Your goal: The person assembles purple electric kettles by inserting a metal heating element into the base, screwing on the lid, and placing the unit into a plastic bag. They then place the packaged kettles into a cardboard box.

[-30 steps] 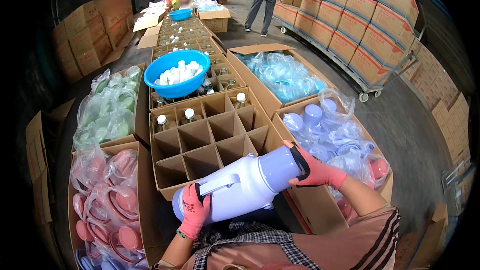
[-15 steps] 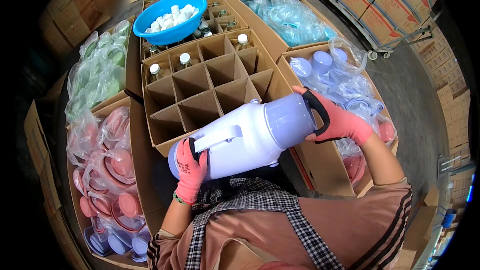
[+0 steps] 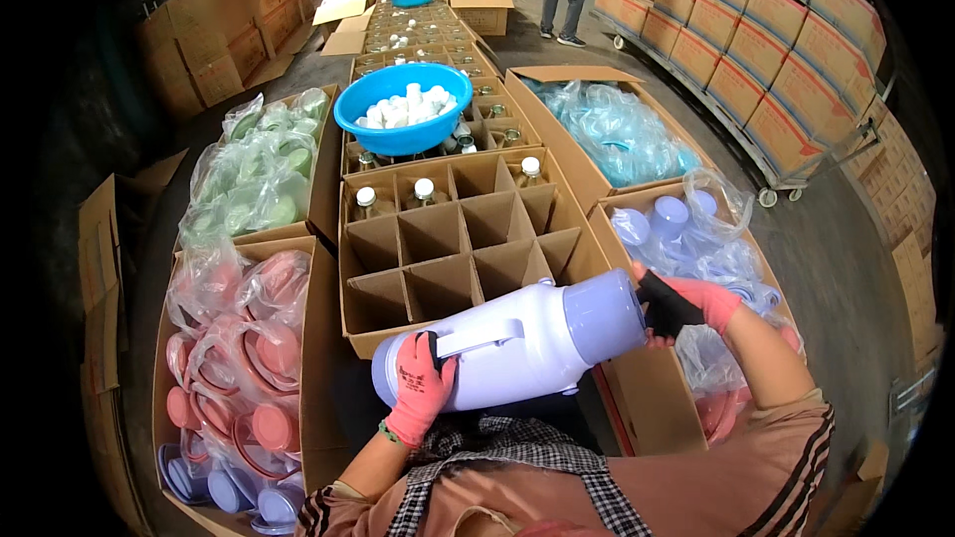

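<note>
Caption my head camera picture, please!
Left grip holds a lilac flask, right grip at its lid, beside a divided box.

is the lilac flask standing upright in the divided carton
No, the lilac flask is tilted onto its side, held by the left hand near its base, outside the divided carton.

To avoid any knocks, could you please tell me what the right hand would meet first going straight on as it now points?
The right hand points leftward, so it would likely first meet the lilac cap of the flask; whether hand and cap touch is unclear.
</note>
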Demonstrator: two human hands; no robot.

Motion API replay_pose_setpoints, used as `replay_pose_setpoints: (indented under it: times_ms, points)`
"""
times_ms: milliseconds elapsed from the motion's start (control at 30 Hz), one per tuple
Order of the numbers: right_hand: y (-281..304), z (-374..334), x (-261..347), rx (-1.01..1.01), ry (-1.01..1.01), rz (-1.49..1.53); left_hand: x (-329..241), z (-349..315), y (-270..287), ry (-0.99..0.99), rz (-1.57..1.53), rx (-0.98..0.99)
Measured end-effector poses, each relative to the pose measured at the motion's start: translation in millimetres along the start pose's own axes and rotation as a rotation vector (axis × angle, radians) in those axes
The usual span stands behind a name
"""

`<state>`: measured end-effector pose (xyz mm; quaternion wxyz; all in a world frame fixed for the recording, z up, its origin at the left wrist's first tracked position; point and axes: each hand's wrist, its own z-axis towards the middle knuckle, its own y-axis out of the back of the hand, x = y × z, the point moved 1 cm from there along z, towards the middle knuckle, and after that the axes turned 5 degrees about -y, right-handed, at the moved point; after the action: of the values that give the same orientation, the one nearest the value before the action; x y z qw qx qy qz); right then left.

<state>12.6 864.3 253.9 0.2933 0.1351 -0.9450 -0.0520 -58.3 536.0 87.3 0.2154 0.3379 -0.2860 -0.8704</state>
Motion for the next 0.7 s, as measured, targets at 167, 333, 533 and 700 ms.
replay_pose_setpoints:
  times_ms: [167,333,533,700]
  points:
    - [8,31,-26,-0.665,0.849,-0.476,-2,1,0,-0.048,-0.002,0.013]
    - [5,-14,-24,-0.089,0.007,-0.012,0,-3,5,-0.043,0.003,0.029]
    - [-19,-21,-23,-0.697,0.598,-0.561,-7,3,0,-0.052,-0.04,0.044]
    - [-111,-34,45,-0.644,1.101,-1.094,-7,0,6,-0.072,-0.027,0.006]
